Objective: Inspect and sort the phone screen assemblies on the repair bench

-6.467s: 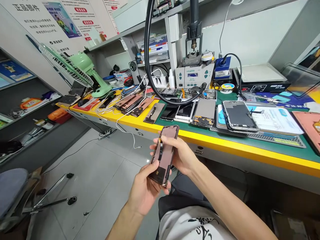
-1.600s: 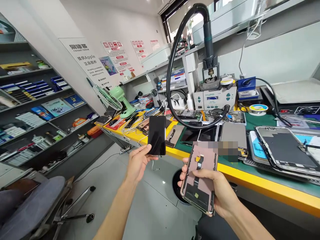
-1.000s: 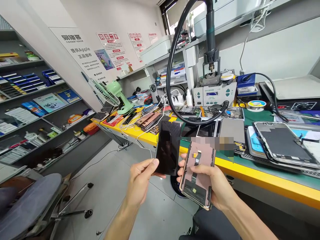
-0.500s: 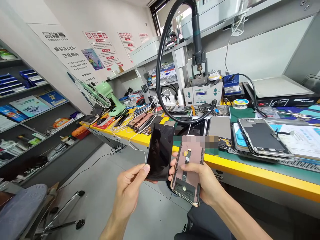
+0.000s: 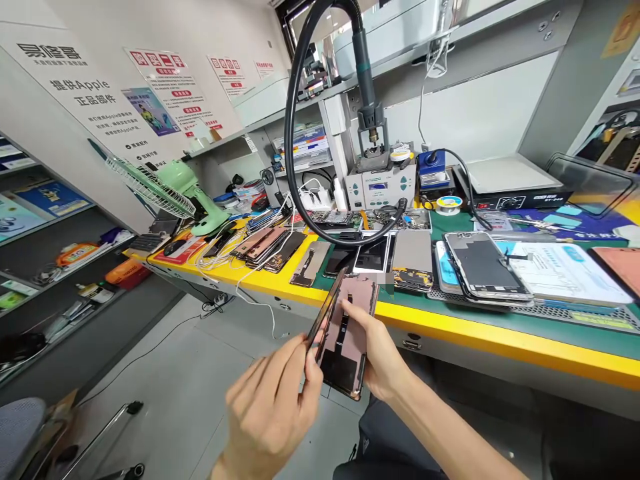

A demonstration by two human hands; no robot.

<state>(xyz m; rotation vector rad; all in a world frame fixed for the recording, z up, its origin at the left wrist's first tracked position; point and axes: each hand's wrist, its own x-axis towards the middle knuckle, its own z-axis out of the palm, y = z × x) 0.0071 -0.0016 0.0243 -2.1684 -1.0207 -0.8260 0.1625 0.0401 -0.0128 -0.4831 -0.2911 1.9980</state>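
At about five o'clock in the view, the pink-backed panel point(image 5: 356, 343) sits gripped in the right hand point(image 5: 383, 357); at its ten o'clock, the left hand point(image 5: 273, 407) pinches a dark panel point(image 5: 327, 308), edge-on. Careless tilting could snag that ribbon cable point(image 5: 343, 327)!

Green fan point(image 5: 181, 179) and white spool point(image 5: 449, 204) on a yellow-edged bench point(image 5: 500, 343), grey machine point(image 5: 377, 188) (with black hose point(image 5: 289, 127)) between them.

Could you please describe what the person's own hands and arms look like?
The left hand and right hand are bare, with no gloves, rings or watch visible. The right forearm shows no sleeve as far as the picture reaches; little of the left forearm shows. Dark legwear with a small pale mark appears below.
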